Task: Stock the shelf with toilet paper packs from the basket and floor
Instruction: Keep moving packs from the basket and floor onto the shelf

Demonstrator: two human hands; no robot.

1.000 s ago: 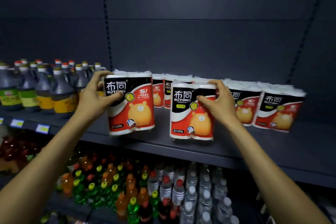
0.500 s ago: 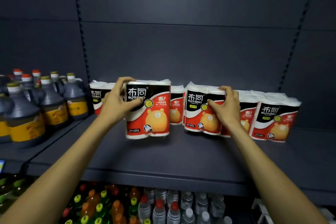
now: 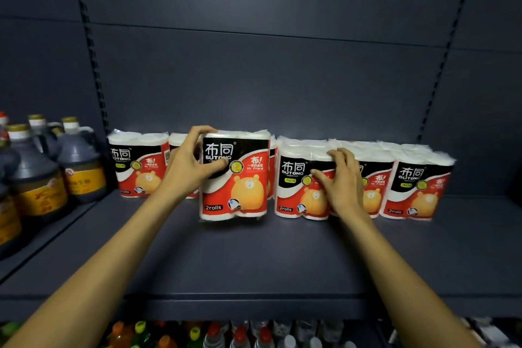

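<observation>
left hand [image 3: 188,162] grips a toilet paper pack [image 3: 234,176] (upright) on the shelf [image 3: 254,263]; right hand [image 3: 340,178] presses spread fingers on the neighbouring pack [image 3: 296,181].

Left hand [image 3: 189,163] curled (gripping); right hand [image 3: 340,178] splayed flat.
</observation>
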